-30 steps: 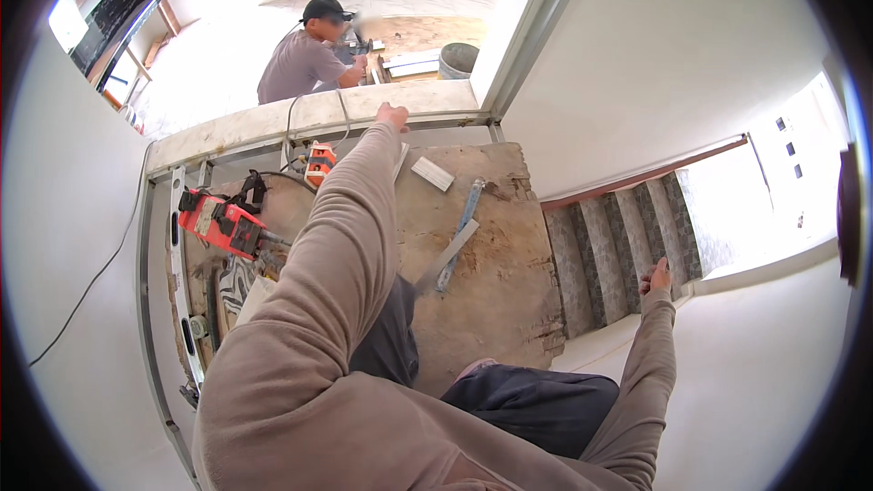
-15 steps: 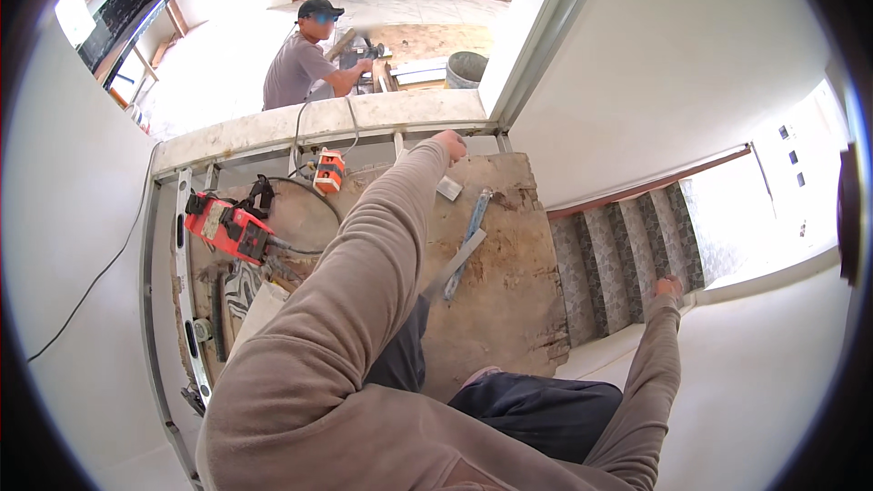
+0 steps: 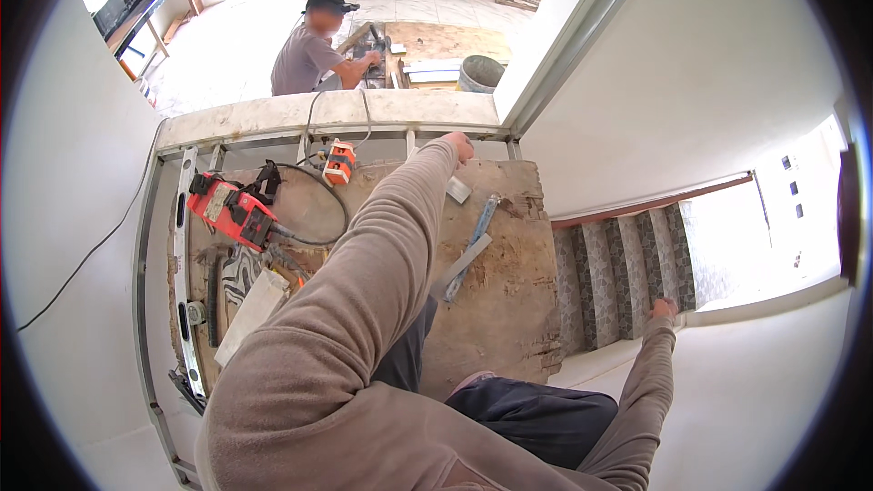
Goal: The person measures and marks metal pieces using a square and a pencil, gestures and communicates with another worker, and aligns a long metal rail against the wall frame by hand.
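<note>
My left arm reaches forward over a worn wooden board (image 3: 509, 291). My left hand (image 3: 461, 147) is curled at the board's far edge, by the metal frame rail (image 3: 373, 136); whatever its fingers hold is hidden. Just nearer me lies a small pale square piece (image 3: 457, 189). Beyond my forearm's right side, a flat grey strip (image 3: 468, 259) crosses a bluish metal bar (image 3: 482, 223). Out to the right, my right hand (image 3: 664, 307) rests at the end of a white wall ledge (image 3: 764, 305), beside the stairs. Its fingers are mostly hidden.
Left on the board sit a red strapped tool (image 3: 232, 211) with a thick cable, an orange box (image 3: 339, 164) and a long spirit level (image 3: 186, 264). Patterned stairs (image 3: 623, 273) drop away at right. Past the sill, a co-worker (image 3: 309, 59) crouches near a bucket (image 3: 480, 75).
My view has shifted slightly, while both hands keep nearly the same places. The co-worker's head has turned down toward the work in front of them.
</note>
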`<state>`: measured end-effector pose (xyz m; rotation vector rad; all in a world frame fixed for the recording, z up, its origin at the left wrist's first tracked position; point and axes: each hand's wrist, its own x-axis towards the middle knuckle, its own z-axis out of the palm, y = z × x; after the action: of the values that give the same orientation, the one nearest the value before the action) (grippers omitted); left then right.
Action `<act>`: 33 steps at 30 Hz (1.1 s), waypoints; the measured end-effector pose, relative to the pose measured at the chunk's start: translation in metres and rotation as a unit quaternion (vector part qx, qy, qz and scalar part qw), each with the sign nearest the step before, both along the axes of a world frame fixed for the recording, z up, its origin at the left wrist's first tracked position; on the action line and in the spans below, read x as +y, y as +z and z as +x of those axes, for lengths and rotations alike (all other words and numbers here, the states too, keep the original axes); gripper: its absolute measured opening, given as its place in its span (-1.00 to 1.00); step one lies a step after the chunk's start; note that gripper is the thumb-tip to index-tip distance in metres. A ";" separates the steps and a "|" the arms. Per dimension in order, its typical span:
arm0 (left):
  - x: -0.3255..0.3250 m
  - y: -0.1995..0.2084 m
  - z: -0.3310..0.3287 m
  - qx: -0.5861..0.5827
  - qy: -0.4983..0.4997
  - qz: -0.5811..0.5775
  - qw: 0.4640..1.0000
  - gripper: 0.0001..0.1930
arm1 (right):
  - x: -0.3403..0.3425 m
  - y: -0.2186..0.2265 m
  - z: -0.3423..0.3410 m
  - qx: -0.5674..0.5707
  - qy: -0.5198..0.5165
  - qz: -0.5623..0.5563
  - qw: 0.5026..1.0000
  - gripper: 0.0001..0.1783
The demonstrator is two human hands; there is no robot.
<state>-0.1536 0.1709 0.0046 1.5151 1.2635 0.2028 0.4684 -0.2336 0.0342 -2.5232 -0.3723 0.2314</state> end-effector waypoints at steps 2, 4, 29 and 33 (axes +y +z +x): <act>0.000 0.002 0.005 -0.004 0.002 0.004 1.000 -0.54 | 0.002 0.008 -0.008 0.001 0.009 0.000 1.000 -0.55; -0.001 -0.001 0.003 0.007 0.002 0.013 1.000 -0.54 | 0.008 0.010 -0.029 -0.043 0.010 -0.017 0.999 -0.57; -0.005 0.009 0.004 0.029 -0.019 0.036 0.999 -0.60 | 0.006 0.014 -0.039 -0.006 -0.011 0.052 0.999 -0.71; -0.004 0.009 0.001 0.033 -0.017 0.042 0.998 -0.60 | 0.007 0.017 -0.038 -0.007 -0.001 0.034 0.999 -0.70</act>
<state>-0.1521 0.1670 0.0131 1.6258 1.2948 0.1876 0.4300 -0.2264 0.0510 -2.4585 -0.3774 0.1983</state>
